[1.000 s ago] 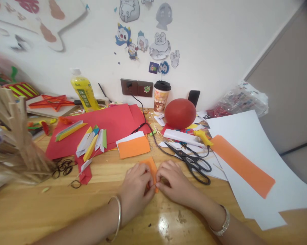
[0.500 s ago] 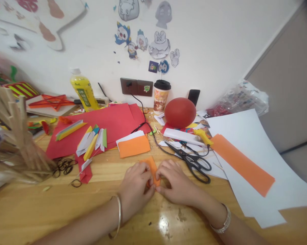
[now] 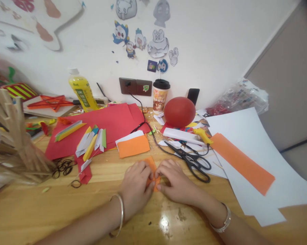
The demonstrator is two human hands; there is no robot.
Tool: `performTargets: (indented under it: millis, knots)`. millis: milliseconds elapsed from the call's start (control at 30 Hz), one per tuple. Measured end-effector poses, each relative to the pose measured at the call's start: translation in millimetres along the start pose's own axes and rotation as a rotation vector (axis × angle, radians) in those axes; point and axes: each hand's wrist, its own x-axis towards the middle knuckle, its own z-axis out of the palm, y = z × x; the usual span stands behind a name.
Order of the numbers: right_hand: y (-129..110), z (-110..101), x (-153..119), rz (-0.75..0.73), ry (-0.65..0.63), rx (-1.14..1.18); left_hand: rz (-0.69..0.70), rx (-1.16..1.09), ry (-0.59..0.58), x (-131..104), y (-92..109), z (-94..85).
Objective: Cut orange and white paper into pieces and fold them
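A small piece of orange paper [image 3: 151, 164] lies on the wooden table between my hands, partly hidden under the fingers. My left hand [image 3: 138, 185] grips its left side, thumb and fingers drawn together. From the right, my right hand [image 3: 173, 182] pinches the same paper, its fingertips close to those of the left. Just beyond sits a stack of orange paper rectangles [image 3: 133, 147] with white sheets [image 3: 130, 135] under it. Black scissors [image 3: 191, 159] rest to the right of my right hand, blades pointing up and left.
Folded paper strips [image 3: 90, 146] lie on red sheets [image 3: 92, 124] at left, near black rubber bands [image 3: 63, 166] and a container of wooden sticks [image 3: 18, 136]. Behind stand a drink bottle [image 3: 82, 90], a paper cup [image 3: 160, 97] and a red balloon [image 3: 179, 112]. White sheets [image 3: 240, 136] carry an orange strip [image 3: 242, 163].
My fingertips have shifted slightly along the orange paper, with the left thumb a little higher. Both hands stay in nearly the same place, and the camera view has moved slightly.
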Motion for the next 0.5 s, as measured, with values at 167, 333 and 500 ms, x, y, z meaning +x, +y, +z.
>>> performTargets:
  millis: [167,333,500]
  knots:
    - [1.7,4.5,2.2,0.024,0.026,-0.007,0.001,0.014,-0.017,-0.7,1.1,-1.2]
    - [2.7,6.3,3.8,0.072,0.11,0.01,-0.011,0.026,-0.025,-1.8,0.3,-0.7]
    - [-0.2,2.1,0.6,0.048,0.052,0.013,-0.01,0.025,-0.017,-2.0,0.8,-0.2]
